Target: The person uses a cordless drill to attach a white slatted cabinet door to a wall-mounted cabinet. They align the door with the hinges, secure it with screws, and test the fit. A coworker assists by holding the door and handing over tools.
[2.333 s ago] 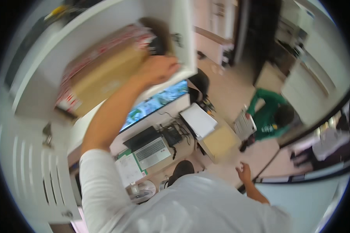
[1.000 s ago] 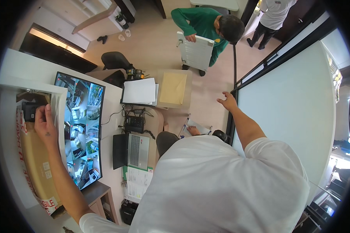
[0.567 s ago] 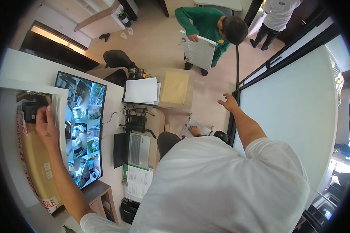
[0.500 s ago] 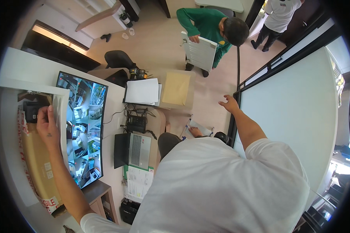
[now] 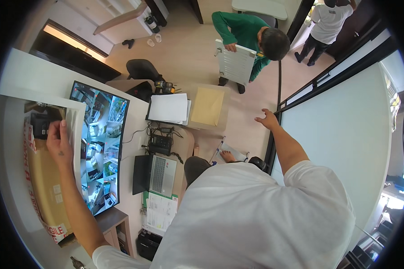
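My left hand (image 5: 59, 142) is raised inside an open wall recess (image 5: 81, 134), its fingers curled together. What they hold, if anything, is hidden. Right beside those fingers is a small black box-shaped device (image 5: 40, 125), above a long brown carton (image 5: 49, 179) with red-and-white tape. My right hand (image 5: 269, 120) is stretched out on the other side with its fingers apart and nothing in them, close to the black frame (image 5: 274, 139) of a pale partition panel (image 5: 332, 121).
A monitor (image 5: 101, 148) with many camera pictures hangs by my left arm. Below are a desk with a laptop (image 5: 161, 175), papers (image 5: 168, 107) and a yellow envelope (image 5: 207, 105). My foot is on a stepladder (image 5: 235, 153). A co-worker in green holds a white slotted panel (image 5: 236, 62); another person (image 5: 330, 22) stands beyond.
The whole view has shifted slightly, so most things sit a little further right. My hands keep nearly the same poses. The co-worker still holds the white panel.
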{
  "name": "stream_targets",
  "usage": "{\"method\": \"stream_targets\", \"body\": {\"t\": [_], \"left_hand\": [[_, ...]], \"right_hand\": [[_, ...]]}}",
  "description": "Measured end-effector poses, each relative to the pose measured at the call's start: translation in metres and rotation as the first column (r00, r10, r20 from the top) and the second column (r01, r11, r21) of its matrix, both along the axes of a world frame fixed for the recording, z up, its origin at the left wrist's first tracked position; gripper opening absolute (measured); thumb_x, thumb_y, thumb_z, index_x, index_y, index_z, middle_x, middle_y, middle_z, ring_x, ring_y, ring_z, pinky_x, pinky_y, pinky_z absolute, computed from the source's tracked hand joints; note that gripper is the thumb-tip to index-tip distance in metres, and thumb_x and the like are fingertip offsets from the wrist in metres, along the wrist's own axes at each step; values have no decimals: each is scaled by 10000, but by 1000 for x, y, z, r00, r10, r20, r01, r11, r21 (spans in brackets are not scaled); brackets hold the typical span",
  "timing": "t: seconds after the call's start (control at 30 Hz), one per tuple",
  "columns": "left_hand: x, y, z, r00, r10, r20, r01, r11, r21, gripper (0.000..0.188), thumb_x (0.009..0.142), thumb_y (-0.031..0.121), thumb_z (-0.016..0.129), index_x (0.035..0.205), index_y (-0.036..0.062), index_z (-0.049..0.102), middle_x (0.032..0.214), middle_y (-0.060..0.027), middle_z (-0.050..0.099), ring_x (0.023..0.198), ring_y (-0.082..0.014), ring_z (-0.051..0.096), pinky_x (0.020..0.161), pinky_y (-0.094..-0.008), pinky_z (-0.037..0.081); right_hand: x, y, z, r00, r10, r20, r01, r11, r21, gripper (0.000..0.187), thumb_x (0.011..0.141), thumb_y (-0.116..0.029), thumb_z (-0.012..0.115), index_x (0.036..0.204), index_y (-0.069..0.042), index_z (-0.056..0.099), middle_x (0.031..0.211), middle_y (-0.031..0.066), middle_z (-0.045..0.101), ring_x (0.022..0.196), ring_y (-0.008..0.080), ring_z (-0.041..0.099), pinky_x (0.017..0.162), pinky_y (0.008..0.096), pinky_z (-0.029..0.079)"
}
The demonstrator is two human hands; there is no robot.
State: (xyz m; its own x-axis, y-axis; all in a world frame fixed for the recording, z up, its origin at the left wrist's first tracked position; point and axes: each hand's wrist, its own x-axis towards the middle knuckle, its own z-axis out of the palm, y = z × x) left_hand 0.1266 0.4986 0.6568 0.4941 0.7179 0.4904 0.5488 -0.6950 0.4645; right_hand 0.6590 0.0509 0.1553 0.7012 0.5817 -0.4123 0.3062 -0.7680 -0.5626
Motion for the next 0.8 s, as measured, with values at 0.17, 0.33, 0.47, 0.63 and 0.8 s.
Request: {"method": "stream_targets", "body": {"t": [0.17, 0.33, 0.47, 0.63, 0.8], "left_hand": [[4, -4, 0, 1000, -7, 13, 7, 1000, 4, 230, 1055, 210, 619, 968, -3, 620, 885, 6, 579, 824, -67, 513, 761, -224, 433], [3, -5, 0, 1000, -10, 14, 10, 1000, -5, 220, 1056, 205, 618, 969, 3, 621, 878, 11, 568, 812, -60, 498, 746, -219, 422], [7, -8, 2, 1000, -17, 14, 17, 1000, -7, 216, 1057, 203, 615, 963, 9, 618, 883, 17, 560, 814, -56, 488, 742, -214, 412], [10, -7, 3, 1000, -15, 16, 15, 1000, -16, 215, 1057, 201, 615, 961, 9, 616, 883, 20, 558, 816, -54, 485, 745, -211, 409], [1, -8, 0, 999, -25, 32, 25, 999, -28, 221, 1057, 207, 615, 969, 4, 623, 879, 14, 575, 819, -56, 497, 752, -215, 419]], "right_hand": [[5, 7, 6, 1000, -4, -2, 4, 1000, 0, 944, 742, -533, 847, 1478, -63, 489, 1394, 271, 565, 1278, 413, 576, 1077, 458, 474], [8, 16, 13, 1000, -12, 21, 11, 999, 46, 964, 740, -502, 856, 1505, -63, 466, 1465, 299, 496, 1351, 432, 513, 1116, 469, 443], [10, 22, 15, 965, -14, 261, 28, 998, -51, 990, 729, -485, 874, 1535, -118, 431, 1601, 297, 301, 1409, 442, 445, 1142, 503, 425], [17, 28, 12, 917, -69, 392, 59, 998, 38, 866, 776, -464, 852, 1475, -79, 514, 1544, 311, 410, 1349, 399, 530, 1093, 474, 475], [27, 40, 36, 845, -271, -462, 426, 862, 273, 658, 842, -470, 811, 1271, 10, 677, 1056, 145, 725, 966, 196, 692, 816, 315, 537]]}}
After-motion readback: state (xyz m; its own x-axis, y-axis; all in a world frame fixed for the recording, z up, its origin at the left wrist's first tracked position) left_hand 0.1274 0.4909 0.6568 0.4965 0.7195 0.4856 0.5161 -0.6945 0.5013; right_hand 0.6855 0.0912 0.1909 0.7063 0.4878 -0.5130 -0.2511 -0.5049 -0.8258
